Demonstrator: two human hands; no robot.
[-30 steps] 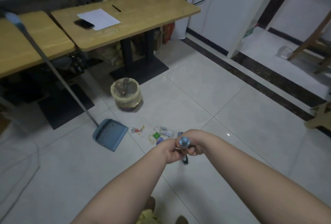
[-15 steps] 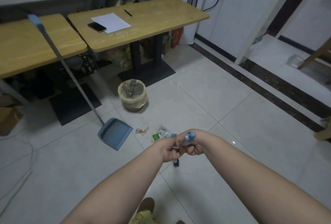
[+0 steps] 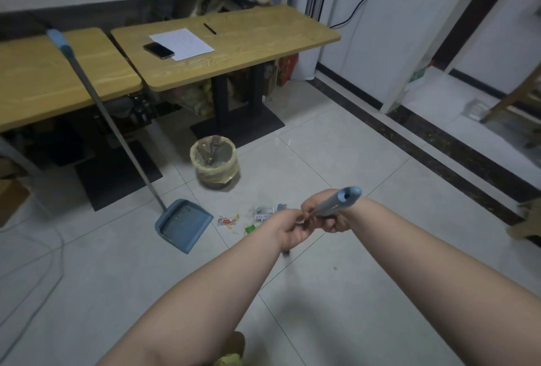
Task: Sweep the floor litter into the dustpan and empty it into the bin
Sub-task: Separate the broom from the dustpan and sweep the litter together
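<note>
Both hands, left hand (image 3: 292, 229) and right hand (image 3: 330, 216), curl their fingers tight round the broom handle (image 3: 336, 203), a smooth blue tube. Crinkly wrapper litter (image 3: 257, 218) lies on glossy floor tiles (image 3: 366, 292) between hands and ribbed plastic dustpan (image 3: 184, 225); bag-lined round bin (image 3: 215, 162) stands beyond, open floor rightward.

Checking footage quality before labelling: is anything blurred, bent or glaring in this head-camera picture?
Head view: dim, even light; wide-angle bending at the edges; the small floor wrappers look soft; the blue-grey broom handle close to the lens is slightly blurred; faint glint on the pale floor tiles.

broom head (image 3: 285, 252) hidden behind left hand (image 3: 292, 231)
</note>
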